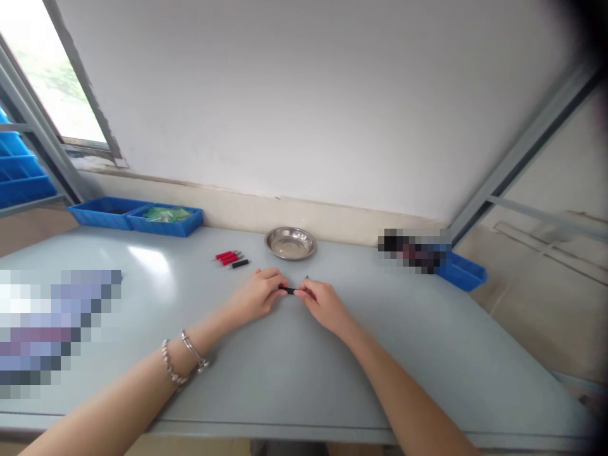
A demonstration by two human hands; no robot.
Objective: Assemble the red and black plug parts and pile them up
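Between my two hands is a small black rod-like piece (291, 291), held level just above the grey table (294, 367). My left hand (261, 293) pinches its left end, with two bracelets on that wrist. The right end is pinched by my right hand (323, 302); a small dark tip sticks up behind those fingers. Beyond my left hand lie several red pen-like pieces (228, 258) with thin metal tips, beside a similar black piece (240, 264). A round, shallow metal dish (291, 244) stands past my hands, near the wall.
Two blue bins stand at the back left, one (111, 220) with dark contents, the other (185, 226) with green bags. Another blue bin (463, 272) is at the right edge, beside a blurred dark object. A blurred bluish item (52, 323) lies left. Metal posts flank the table.
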